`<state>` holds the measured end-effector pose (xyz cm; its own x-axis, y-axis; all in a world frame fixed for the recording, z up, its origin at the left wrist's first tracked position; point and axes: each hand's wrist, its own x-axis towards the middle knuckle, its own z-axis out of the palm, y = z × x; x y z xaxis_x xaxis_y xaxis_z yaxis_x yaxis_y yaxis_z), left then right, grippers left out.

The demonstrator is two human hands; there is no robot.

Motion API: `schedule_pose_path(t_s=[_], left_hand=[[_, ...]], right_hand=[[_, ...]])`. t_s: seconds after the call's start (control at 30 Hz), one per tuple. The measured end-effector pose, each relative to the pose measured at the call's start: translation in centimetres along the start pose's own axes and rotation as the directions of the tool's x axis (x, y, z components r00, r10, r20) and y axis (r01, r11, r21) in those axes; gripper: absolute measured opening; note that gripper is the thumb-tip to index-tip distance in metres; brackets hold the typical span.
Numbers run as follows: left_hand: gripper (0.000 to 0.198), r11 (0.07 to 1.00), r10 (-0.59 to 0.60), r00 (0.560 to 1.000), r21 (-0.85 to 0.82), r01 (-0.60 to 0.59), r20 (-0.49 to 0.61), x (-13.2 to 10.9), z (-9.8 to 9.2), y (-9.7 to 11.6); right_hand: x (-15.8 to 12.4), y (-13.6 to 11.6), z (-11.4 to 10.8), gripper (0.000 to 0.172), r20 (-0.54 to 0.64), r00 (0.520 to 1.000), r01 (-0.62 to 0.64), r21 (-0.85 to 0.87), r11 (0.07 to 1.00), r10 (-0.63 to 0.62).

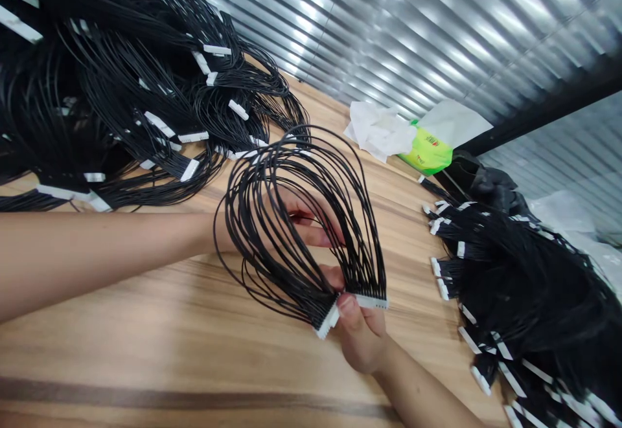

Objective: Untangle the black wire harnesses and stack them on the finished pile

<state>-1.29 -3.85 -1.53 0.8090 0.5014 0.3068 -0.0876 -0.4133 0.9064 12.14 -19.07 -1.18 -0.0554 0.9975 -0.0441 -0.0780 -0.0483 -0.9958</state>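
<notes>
A wire harness of many thin black wires is bent into a loop above the table, its two white connectors brought close together at the lower right. My right hand is closed on the connector ends, thumb on top. Behind the loop is my left hand, partly covered by the wires. Its fingers reach through to the right-hand strands and appear to come together on them. The left palm is mostly hidden.
A large heap of black wire harnesses covers the table's left back. Another pile lies at the right, white connectors facing inward. A green tissue pack and crumpled white tissue sit by the corrugated metal wall. The tabletop is wood-grained.
</notes>
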Motion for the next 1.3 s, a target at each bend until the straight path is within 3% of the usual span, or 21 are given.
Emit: schedule_pose_path(t_s=[0.13, 0.23, 0.33, 0.47, 0.53, 0.67, 0.77, 0.87, 1.1, 1.3], left_hand=[[0.016, 0.973, 0.024, 0.998, -0.233, -0.011, 0.056, 0.5, 0.0, -0.2], [0.012, 0.985, 0.051, 0.998, -0.168, -0.043, 0.041, 1.2, -0.2, 0.4], [0.015, 0.992, 0.104, 0.994, -0.076, -0.105, -0.019, 1.5, -0.1, 0.9], [0.033, 0.988, 0.066, 0.997, -0.135, -0.069, -0.031, 1.2, 0.2, 0.9], [0.03, 0.994, 0.096, 0.994, -0.047, -0.098, -0.045, 1.1, 0.3, 0.7], [0.022, 0.928, 0.209, 0.974, 0.331, -0.17, -0.085, 0.7, 0.0, 0.7], [0.024, 0.822, 0.359, 0.929, 0.503, -0.268, -0.092, 0.5, -0.4, 1.0], [0.017, 0.745, 0.458, 0.888, 0.563, -0.359, -0.04, 0.4, -0.8, 1.2], [0.015, 0.683, 0.505, 0.861, 0.585, -0.437, 0.053, 0.1, -1.3, 1.4], [0.007, 0.687, 0.52, 0.853, 0.611, -0.393, -0.036, 0.1, -1.1, 1.3]], right_hand=[[-0.3, 0.6, -0.4, 0.036, -0.116, 0.993, 0.0, 0.026, 1.0, 0.003], [0.0, 0.8, -0.5, 0.029, -0.203, 0.977, 0.068, 0.05, 0.996, -0.057], [1.1, 0.3, -0.3, 0.022, -0.395, 0.906, 0.193, 0.07, 0.979, -0.151], [2.6, -0.6, 0.1, 0.028, -0.564, 0.797, 0.279, 0.024, 0.96, -0.218], [2.9, -0.7, 0.1, 0.026, -0.597, 0.767, 0.292, -0.001, 0.956, -0.235], [2.9, -0.6, 0.0, 0.024, -0.641, 0.723, 0.306, -0.034, 0.951, -0.256], [2.9, -0.5, 0.0, 0.023, -0.651, 0.719, 0.311, -0.015, 0.95, -0.245], [2.9, -0.4, -0.1, 0.022, -0.643, 0.73, 0.3, -0.001, 0.954, -0.231], [2.8, -0.4, 0.0, 0.025, -0.625, 0.748, 0.281, -0.003, 0.96, -0.221], [2.8, -0.5, -0.1, 0.027, -0.601, 0.767, 0.254, -0.035, 0.967, -0.223]])
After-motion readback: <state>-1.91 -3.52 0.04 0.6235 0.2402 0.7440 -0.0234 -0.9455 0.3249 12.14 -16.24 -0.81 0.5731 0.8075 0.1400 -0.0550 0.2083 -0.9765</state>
